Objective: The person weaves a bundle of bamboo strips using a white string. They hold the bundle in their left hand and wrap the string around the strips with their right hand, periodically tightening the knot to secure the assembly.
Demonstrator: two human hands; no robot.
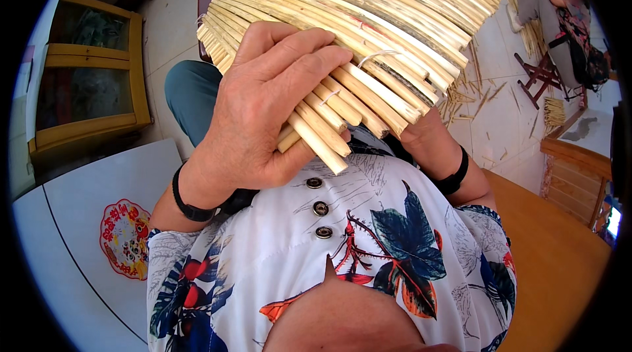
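A mat of pale dried stalks [329, 6], laid side by side and bound with thin string, fans out before me. My left hand [263, 99] is closed over its near edge, fingers across the top and thumb under the stalks. Several cut stalk ends [322, 131] stick out unevenly beside that hand. A loose bit of white string [378, 56] curls over the stalks just past my left fingertips. My right hand [424, 131] is at the right part of the near edge, underneath the stalks, which hide its fingers.
Stalk scraps [471, 99] litter the tiled floor at right. Farther right, a person [559, 16] sits near a folding stool [543, 75] and a stalk bundle [555, 114]. A yellow-framed cabinet [92, 59] stands left, above a white surface [72, 201]. A wooden surface [546, 253] lies right.
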